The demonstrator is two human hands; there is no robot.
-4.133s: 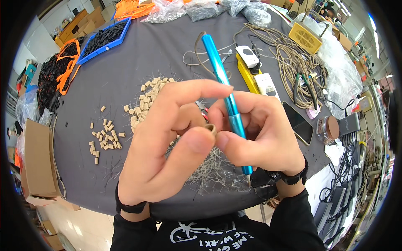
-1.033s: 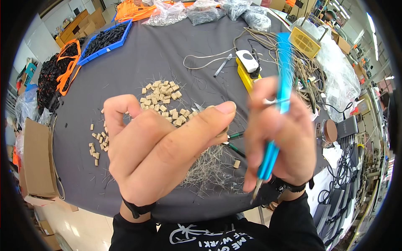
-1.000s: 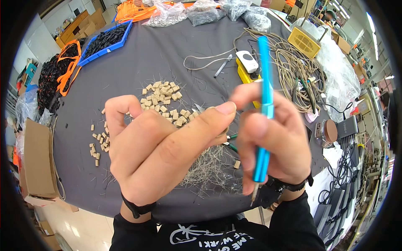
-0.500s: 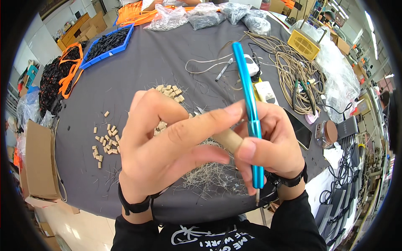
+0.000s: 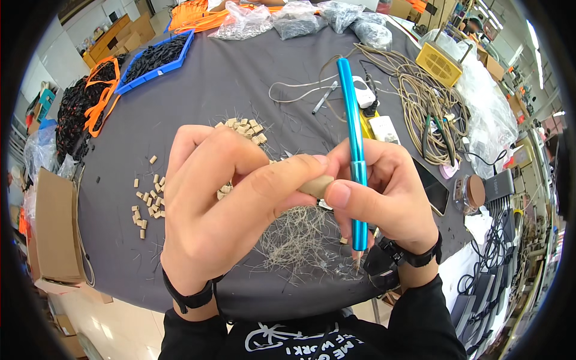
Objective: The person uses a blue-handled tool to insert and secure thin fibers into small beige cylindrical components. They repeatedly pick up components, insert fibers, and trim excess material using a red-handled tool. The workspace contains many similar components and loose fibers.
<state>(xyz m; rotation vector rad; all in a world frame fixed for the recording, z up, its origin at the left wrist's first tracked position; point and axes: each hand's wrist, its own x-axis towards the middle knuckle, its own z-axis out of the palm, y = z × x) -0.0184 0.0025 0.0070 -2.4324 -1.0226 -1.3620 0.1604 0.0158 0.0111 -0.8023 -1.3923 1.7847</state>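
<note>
A glossy blue pen-shaped metallic tool [image 5: 356,147] runs 12 to 6 o'clock, tip towards 6, in the right hand [image 5: 387,201]. At centre, its thumb and forefinger and the left hand's [image 5: 219,201] fingertips pinch a small beige cylinder [image 5: 316,187], axis partly hidden. Below spreads a dark-grey tabletop [image 5: 186,105]; a matte cardboard box [image 5: 59,231] stands at 9.
</note>
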